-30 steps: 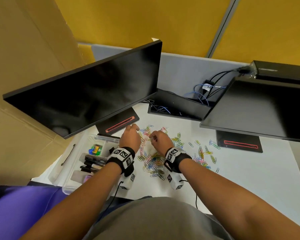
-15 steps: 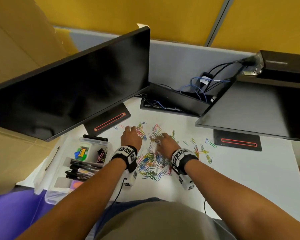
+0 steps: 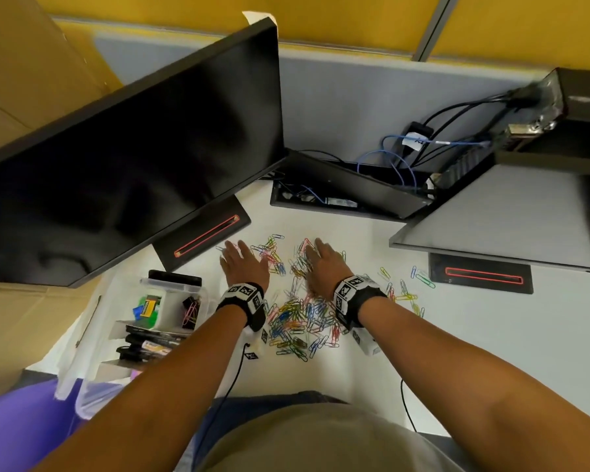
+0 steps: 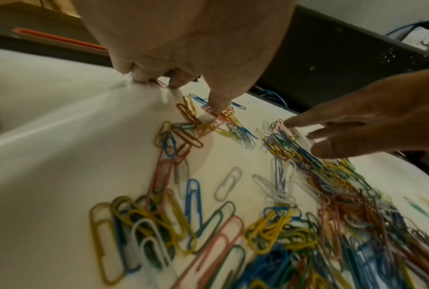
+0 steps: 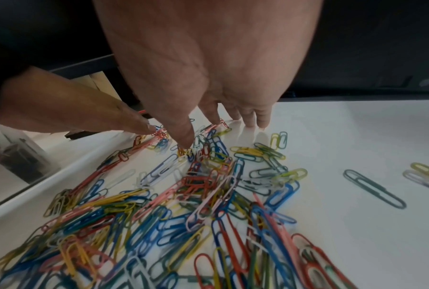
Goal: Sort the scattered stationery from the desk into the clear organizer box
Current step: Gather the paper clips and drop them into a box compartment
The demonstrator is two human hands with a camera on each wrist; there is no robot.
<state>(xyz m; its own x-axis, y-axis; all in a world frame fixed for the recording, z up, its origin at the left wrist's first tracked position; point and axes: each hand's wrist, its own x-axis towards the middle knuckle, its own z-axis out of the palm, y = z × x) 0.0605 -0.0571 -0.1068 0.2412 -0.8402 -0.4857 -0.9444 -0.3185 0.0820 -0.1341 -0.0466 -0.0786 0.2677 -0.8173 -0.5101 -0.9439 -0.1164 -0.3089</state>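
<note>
Several colored paper clips (image 3: 297,321) lie heaped and scattered on the white desk (image 3: 491,335). My left hand (image 3: 239,255) lies flat at the heap's far left edge, fingers straight. In the left wrist view its thumb (image 4: 218,105) presses on a few clips (image 4: 223,117). My right hand (image 3: 317,255) lies flat on the heap's far side, fingers spread and touching clips (image 5: 208,156). Neither hand holds anything. The clear organizer box (image 3: 157,283) sits to the left, holding markers (image 3: 143,342), small green and blue items and some pink clips (image 3: 191,311).
A black monitor (image 3: 133,158) overhangs the box on its stand (image 3: 205,236). A second monitor (image 3: 508,216) and stand (image 3: 481,274) are at the right. An open cable tray (image 3: 348,195) lies behind the clips. Loose clips (image 3: 419,277) trail to the right.
Both hands went from curled over the clips to spread flat on them, sliding forward. The camera also shifted.
</note>
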